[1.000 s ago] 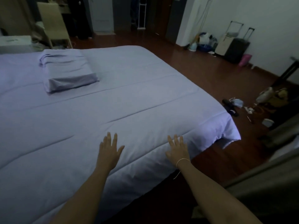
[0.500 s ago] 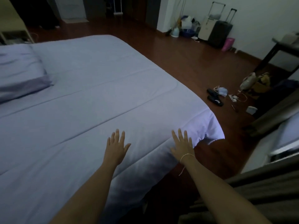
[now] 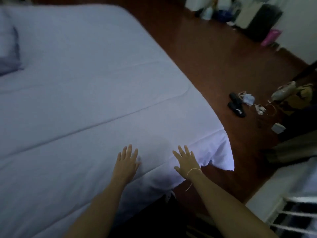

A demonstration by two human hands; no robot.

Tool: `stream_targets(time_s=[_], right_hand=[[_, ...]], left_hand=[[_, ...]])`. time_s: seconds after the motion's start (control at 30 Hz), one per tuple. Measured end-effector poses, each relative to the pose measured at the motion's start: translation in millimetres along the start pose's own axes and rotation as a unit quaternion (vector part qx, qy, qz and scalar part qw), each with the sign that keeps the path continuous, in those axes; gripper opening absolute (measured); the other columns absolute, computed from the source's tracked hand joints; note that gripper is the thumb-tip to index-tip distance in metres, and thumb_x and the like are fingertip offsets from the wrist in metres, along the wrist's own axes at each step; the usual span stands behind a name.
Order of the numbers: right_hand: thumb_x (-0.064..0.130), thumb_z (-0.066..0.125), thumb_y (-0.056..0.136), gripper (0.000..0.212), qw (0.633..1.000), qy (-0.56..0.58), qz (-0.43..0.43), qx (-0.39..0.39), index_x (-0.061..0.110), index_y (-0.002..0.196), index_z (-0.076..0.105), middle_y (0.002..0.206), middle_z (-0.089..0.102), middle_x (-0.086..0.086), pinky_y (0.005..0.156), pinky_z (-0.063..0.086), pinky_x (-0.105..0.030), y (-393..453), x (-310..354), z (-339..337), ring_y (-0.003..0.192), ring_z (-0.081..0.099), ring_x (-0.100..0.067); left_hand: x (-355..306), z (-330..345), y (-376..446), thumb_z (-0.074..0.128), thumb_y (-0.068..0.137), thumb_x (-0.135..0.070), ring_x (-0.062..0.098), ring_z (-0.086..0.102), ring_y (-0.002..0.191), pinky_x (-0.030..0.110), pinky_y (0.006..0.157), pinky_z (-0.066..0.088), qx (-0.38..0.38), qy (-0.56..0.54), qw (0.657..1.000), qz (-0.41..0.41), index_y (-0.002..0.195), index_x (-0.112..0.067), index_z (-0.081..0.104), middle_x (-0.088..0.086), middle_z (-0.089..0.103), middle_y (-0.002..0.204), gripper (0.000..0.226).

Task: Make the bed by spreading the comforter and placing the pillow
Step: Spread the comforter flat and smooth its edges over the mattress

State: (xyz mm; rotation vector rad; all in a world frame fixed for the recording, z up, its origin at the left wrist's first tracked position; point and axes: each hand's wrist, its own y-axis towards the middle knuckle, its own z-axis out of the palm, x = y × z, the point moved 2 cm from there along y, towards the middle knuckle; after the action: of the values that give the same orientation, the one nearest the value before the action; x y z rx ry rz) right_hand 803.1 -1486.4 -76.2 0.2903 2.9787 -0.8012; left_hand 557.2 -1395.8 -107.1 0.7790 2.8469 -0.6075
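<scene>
Both hands lay flat with fingers spread on the comforter (image 3: 89, 103), holding nothing: the left hand (image 3: 126, 160) toward six o'clock, the right hand (image 3: 187, 161) just beside it near the bed's corner, a thin band at its wrist. The likeliest trouble sat right there. The comforter's corner (image 3: 221, 152) hung loose off the edge at about four o'clock, and a hard sideways sweep of the right hand could probably have dragged it further off or bunched fresh creases into the fabric; pressing unevenly might also have skewed the quilted seams. The cover looked soft and light, so it would likely shift with little force.

Beyond the hands the comforter spread smooth over the bed, with long stitched lines running across. The pillow (image 3: 8, 50) rested at ten o'clock, only partly in view. Past the bed, dark red-brown floor (image 3: 197, 54) carried black slippers (image 3: 235, 104) and small clutter at three o'clock, and luggage (image 3: 264, 21) stood against the wall at one o'clock, blurred.
</scene>
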Motion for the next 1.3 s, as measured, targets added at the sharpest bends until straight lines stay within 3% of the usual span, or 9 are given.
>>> stream_targets(time_s=[0.1,0.23,0.37,0.5,0.7,0.93,1.03,1.13,1.3], right_hand=[[0.04,0.044,0.096,0.067,0.994,-0.04,-0.099,0.019,0.027,0.15,0.006,0.16,-0.002,-0.003,0.118,0.004,-0.047,42,-17,9,0.147,-0.006,-0.031],[0.039,0.049,0.093,0.068,0.972,-0.061,-0.226,0.019,0.023,0.15,0.015,0.16,0.007,-0.006,0.118,0.009,-0.048,86,-31,20,0.147,0.002,-0.032],[0.041,0.074,0.071,0.074,0.943,-0.102,-0.318,-0.012,0.018,0.137,0.048,0.141,0.048,-0.014,0.101,0.044,-0.05,112,-47,47,0.13,0.046,-0.036],[0.008,0.05,0.082,0.037,0.887,-0.062,-0.409,-0.203,0.014,0.116,0.063,0.119,0.067,-0.009,0.091,0.052,-0.048,122,-55,63,0.112,0.061,-0.036],[0.0,0.049,0.081,0.031,0.847,0.032,-0.434,-0.305,0.016,0.089,0.074,0.1,0.074,-0.003,0.086,0.054,-0.04,130,-64,67,0.1,0.068,-0.03],[0.002,0.042,0.073,0.036,0.893,0.026,-0.399,-0.207,0.019,0.081,0.073,0.091,0.074,-0.002,0.091,0.044,-0.033,105,-91,80,0.09,0.07,-0.022],[0.002,0.047,0.072,0.03,0.906,0.119,-0.33,-0.24,0.01,0.092,0.068,0.097,0.069,-0.01,0.092,0.036,-0.038,100,-137,70,0.096,0.063,-0.028],[-0.005,0.057,0.073,0.055,0.922,0.287,-0.088,-0.243,0.003,0.128,0.053,0.136,0.053,-0.015,0.11,0.028,-0.031,96,-223,65,0.129,0.045,-0.027],[0.021,0.064,0.084,0.093,0.895,0.361,0.262,-0.009,0.022,0.151,-0.001,0.159,0.006,-0.014,0.115,0.024,-0.036,113,-357,96,0.145,0.017,-0.029]], left_hand=[[-6,41,-3,0.036,0.079,-0.047,0.044,0.061,0.108,0.055,0.079,0.054,0.061,-0.017,0.995,-0.077,0.121,-0.01,0.056,0.024,0.059,0.126,0.06],[-31,65,1,0.036,0.076,-0.062,0.048,0.047,0.123,0.061,0.095,0.04,0.044,-0.01,0.989,-0.143,0.138,-0.016,0.04,0.026,0.045,0.14,0.077],[-56,78,11,0.031,0.08,-0.067,0.049,0.037,0.131,0.068,0.098,0.031,0.015,0.028,0.985,-0.17,0.143,-0.027,0.036,0.019,0.037,0.149,0.074],[-60,87,14,0.037,0.091,-0.057,0.047,0.044,0.127,0.064,0.097,0.037,-0.047,0.086,0.979,-0.181,0.139,-0.03,0.044,0.014,0.045,0.145,0.055],[-62,107,19,0.046,0.093,-0.02,0.047,0.052,0.12,0.061,0.096,0.042,-0.178,0.147,0.964,-0.132,0.133,-0.018,0.049,0.012,0.057,0.134,0.04],[-101,114,1,0.041,0.085,-0.01,0.045,0.058,0.113,0.06,0.088,0.047,-0.186,0.135,0.964,-0.135,0.131,-0.011,0.044,0.016,0.059,0.13,0.047],[-125,109,15,0.04,0.09,-0.027,0.042,0.053,0.12,0.062,0.093,0.04,-0.153,0.119,0.966,-0.17,0.134,-0.011,0.044,0.021,0.052,0.136,0.047],[-168,103,43,0.036,0.089,-0.041,0.042,0.051,0.123,0.063,0.096,0.038,-0.133,0.095,0.978,-0.133,0.136,-0.011,0.042,0.024,0.048,0.138,0.055],[-264,81,132,0.031,0.088,-0.05,0.039,0.042,0.133,0.06,0.099,0.04,-0.099,0.047,0.992,-0.061,0.142,-0.017,0.034,0.02,0.039,0.147,0.063]])
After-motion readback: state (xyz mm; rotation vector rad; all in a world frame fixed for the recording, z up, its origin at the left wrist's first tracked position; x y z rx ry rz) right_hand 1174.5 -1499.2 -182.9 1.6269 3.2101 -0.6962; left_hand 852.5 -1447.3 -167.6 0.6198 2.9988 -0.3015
